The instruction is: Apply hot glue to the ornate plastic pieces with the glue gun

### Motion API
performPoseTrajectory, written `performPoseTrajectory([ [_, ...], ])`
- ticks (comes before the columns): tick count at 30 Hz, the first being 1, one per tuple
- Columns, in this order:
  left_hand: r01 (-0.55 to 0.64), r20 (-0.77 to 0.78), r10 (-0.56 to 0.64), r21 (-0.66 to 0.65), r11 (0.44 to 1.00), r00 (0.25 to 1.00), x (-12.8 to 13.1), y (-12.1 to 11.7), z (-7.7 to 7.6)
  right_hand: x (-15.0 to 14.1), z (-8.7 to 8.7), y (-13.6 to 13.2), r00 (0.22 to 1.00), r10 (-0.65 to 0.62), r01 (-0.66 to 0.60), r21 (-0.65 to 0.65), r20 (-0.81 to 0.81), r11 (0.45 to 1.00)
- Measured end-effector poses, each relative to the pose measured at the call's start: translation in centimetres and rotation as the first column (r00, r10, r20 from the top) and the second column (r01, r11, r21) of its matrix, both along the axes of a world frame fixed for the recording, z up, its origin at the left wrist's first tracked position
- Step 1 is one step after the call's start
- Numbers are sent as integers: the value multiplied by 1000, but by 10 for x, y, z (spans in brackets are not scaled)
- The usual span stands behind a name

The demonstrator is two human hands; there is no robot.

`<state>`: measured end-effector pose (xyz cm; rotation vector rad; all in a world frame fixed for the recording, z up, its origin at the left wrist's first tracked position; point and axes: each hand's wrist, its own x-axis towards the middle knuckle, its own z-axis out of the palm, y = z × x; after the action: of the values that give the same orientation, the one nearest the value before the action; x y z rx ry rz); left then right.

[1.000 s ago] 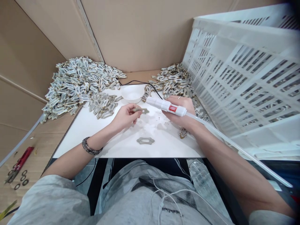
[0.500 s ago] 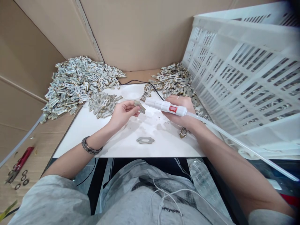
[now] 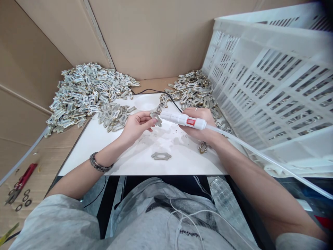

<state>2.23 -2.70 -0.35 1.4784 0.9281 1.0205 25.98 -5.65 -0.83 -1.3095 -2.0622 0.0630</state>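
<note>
Between the fingertips and thumb of my left hand (image 3: 139, 125) is a small grey metal label frame (image 3: 157, 120), tilted up from the board. My right hand (image 3: 199, 121) is wrapped round a white hot glue gun (image 3: 174, 117) with a red switch. A long translucent glue stick (image 3: 249, 149) sticks out of its back end. The gun's tip is right beside the held frame; whether they touch I cannot tell. Another grey frame (image 3: 161, 156) lies flat near the board's front edge. A bronze-patterned piece (image 3: 203, 147) rests under my right wrist.
A large pile of metal frames (image 3: 85, 90) stands at the back left, with a smaller grey heap (image 3: 114, 116) before it. Bronze pieces (image 3: 194, 86) are heaped back right, beside a white slotted crate (image 3: 260, 86). A white shallow dish (image 3: 147, 101) sits behind my hands. Red-handled scissors (image 3: 23, 180) lie left.
My left fingers have turned the held frame slightly, so more of its face shows. The glue gun has shifted a little to the left.
</note>
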Motion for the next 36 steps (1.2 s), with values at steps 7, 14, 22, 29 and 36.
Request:
performPoseTrajectory([
  [7,-5,28,5,-13,1000,1000,0,0,1,0,-1,0,1000,-1,1,-1,-18,1000],
  [14,2,61,1,-40,999,998,-2,2,-1,0,-1,0,1000,24,-24,25,-6,999],
  [22,11,46,-10,-14,1000,999,-1,1,0,-1,-2,0,999,-20,19,13,35,1000],
  [29,16,41,-16,9,1000,999,-2,2,-2,-1,-1,1,993,-74,75,-5,91,997],
  [36,18,72,-18,-5,1000,997,-1,1,0,-2,3,-2,980,-146,154,-54,134,987],
])
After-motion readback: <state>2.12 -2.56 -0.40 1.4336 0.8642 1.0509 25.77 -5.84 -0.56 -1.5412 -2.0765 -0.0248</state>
